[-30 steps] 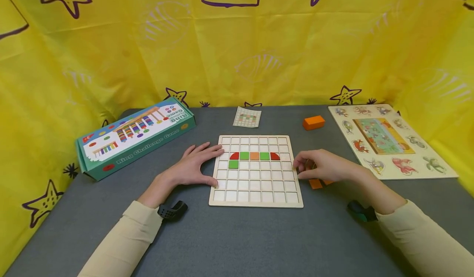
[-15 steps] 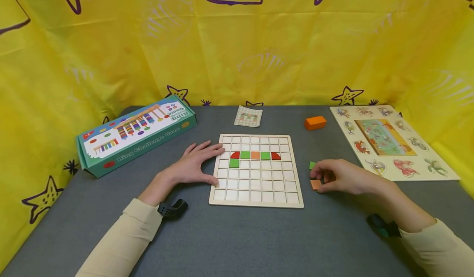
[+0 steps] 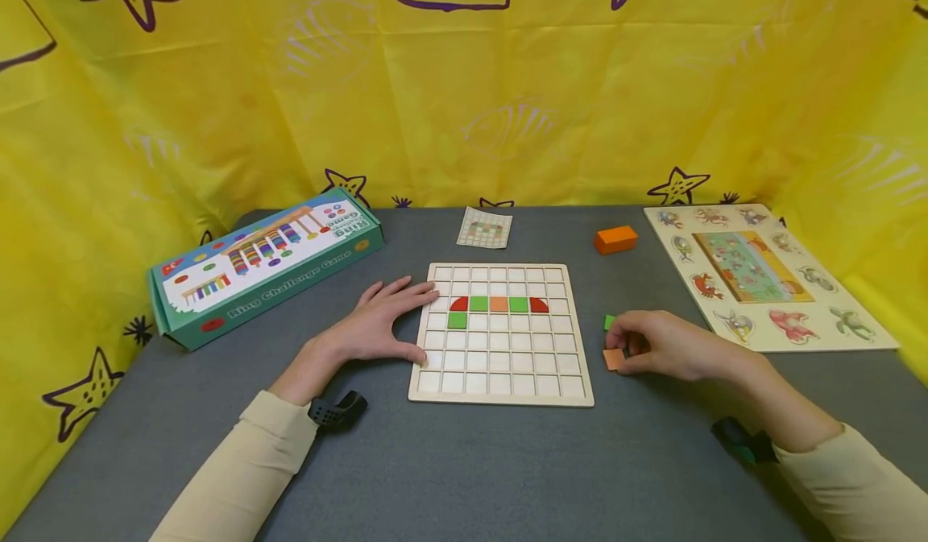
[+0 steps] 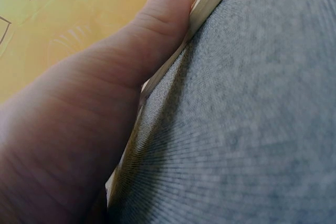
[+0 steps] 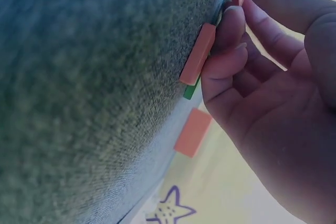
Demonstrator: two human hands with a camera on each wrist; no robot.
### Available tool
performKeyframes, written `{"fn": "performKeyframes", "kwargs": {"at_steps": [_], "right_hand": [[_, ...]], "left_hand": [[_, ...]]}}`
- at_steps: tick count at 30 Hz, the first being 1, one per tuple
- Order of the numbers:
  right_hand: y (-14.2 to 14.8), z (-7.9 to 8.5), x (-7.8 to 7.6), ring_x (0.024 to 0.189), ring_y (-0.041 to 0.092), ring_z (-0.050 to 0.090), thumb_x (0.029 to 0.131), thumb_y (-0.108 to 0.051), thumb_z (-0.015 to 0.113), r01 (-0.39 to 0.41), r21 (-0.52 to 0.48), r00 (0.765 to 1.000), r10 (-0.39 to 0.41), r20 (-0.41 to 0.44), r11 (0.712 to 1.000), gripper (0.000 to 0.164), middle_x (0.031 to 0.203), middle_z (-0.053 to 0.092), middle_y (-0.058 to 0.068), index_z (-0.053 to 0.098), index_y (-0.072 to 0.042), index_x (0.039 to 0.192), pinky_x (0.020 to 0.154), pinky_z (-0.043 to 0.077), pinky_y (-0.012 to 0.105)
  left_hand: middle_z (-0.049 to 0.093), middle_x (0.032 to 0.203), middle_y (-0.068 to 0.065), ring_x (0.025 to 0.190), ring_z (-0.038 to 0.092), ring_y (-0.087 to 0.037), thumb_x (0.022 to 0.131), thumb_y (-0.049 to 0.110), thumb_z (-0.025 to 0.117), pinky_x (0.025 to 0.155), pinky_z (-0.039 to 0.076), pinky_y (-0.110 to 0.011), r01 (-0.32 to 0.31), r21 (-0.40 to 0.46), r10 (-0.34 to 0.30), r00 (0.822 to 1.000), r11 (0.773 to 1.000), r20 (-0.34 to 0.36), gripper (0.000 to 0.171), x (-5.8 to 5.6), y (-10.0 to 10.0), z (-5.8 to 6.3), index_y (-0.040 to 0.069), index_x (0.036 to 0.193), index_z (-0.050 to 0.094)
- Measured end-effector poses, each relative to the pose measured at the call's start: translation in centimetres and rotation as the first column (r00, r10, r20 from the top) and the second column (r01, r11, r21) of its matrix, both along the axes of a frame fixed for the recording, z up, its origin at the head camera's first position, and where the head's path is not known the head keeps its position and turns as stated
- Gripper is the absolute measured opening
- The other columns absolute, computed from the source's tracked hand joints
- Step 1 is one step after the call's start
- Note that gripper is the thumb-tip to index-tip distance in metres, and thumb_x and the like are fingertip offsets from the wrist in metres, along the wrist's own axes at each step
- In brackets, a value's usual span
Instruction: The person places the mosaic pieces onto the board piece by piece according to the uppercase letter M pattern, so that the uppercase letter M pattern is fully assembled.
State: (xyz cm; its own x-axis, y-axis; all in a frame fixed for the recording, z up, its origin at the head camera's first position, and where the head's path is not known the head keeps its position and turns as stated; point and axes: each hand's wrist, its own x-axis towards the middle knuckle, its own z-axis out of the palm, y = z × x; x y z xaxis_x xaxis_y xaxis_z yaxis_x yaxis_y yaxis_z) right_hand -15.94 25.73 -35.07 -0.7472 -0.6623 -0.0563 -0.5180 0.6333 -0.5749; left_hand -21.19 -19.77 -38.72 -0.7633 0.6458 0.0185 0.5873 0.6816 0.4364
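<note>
A wooden grid board [image 3: 500, 389] lies in the middle of the table, holding red quarter-round tiles, green square tiles and an orange square tile [image 3: 499, 304] in its upper rows. My left hand [image 3: 377, 324], fingers spread and straight, rests along its left edge. In the left wrist view my thumb [image 4: 157, 19] lies against the board's edge [image 4: 210, 3]. Right of the board, my right hand [image 3: 660, 347] pinches an orange square tile [image 3: 614, 359] between thumb and fingers. By its fingers lies a green tile [image 3: 609, 322]. The right wrist view shows another orange tile [image 5: 198, 55] beside the fingertips.
A pattern card [image 3: 484, 229] lies behind the board. An orange block [image 3: 615, 240] sits at the back right, near a wooden sea-animal puzzle [image 3: 768, 276]. On the left stands a green game box [image 3: 264, 272]. A yellow curtain [image 3: 464, 83] closes off the back.
My right hand has moved right, away from the board's edge to the loose tiles, and now pinches an orange tile. The left hand has stayed on the board.
</note>
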Motion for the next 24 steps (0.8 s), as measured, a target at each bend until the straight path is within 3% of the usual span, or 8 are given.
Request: {"fn": "performKeyframes", "kwargs": {"at_steps": [7, 13, 18, 24], "right_hand": [[-0.6, 0.2, -0.3, 0.076, 0.006, 0.054, 0.092, -0.019, 0.076, -0.015, -0.008, 0.999, 0.015, -0.035, 1.0, 0.009, 0.085, 0.059, -0.012, 0.068, -0.016, 0.094, 0.068, 0.047, 0.027], [-1.2, 0.9, -0.8, 0.063, 0.007, 0.053, 0.095, -0.027, 0.074, 0.034, -0.025, 0.998, -0.033, 0.05, 0.999, 0.011, 0.081, 0.061, -0.01, 0.069, -0.017, 0.093, 0.057, 0.046, 0.026], [-1.8, 1.4, -1.4, 0.078, 0.009, 0.056, 0.096, -0.021, 0.072, 0.013, -0.047, 1.0, -0.013, 0.012, 0.999, 0.006, 0.085, 0.064, -0.012, 0.069, -0.016, 0.099, 0.071, 0.047, 0.028], [-3.2, 1.7, -1.9, 0.081, 0.012, 0.057, 0.096, -0.02, 0.072, 0.028, -0.059, 0.999, -0.026, 0.034, 0.998, 0.008, 0.084, 0.064, -0.01, 0.068, -0.015, 0.101, 0.076, 0.047, 0.029]], "left_hand": [[0.029, 0.164, 0.002, 0.152, 0.012, -0.035, 0.077, 0.065, 0.079, 0.114, 0.0, -0.064, 0.001, 0.0, -0.001, 1.0, 1.0, -0.004, 0.101, 0.0, -0.1, 0.0, 0.019, 0.158, 0.04], [0.029, 0.164, 0.002, 0.152, 0.012, -0.034, 0.076, 0.065, 0.079, 0.114, 0.001, -0.063, -0.004, -0.005, 0.004, 1.0, 1.0, -0.01, 0.102, 0.1, 0.0, 0.0, 0.019, 0.158, 0.039], [0.028, 0.164, 0.002, 0.152, 0.012, -0.034, 0.076, 0.065, 0.079, 0.115, 0.0, -0.063, -0.006, -0.004, 0.006, 1.0, 1.0, -0.009, 0.102, 0.1, -0.1, 0.0, 0.02, 0.158, 0.039], [0.027, 0.164, 0.003, 0.152, 0.012, -0.033, 0.077, 0.066, 0.078, 0.115, 0.0, -0.062, -0.005, -0.012, 0.005, 1.0, 1.0, -0.004, 0.102, 0.0, -0.1, -0.1, 0.021, 0.158, 0.038]]}}
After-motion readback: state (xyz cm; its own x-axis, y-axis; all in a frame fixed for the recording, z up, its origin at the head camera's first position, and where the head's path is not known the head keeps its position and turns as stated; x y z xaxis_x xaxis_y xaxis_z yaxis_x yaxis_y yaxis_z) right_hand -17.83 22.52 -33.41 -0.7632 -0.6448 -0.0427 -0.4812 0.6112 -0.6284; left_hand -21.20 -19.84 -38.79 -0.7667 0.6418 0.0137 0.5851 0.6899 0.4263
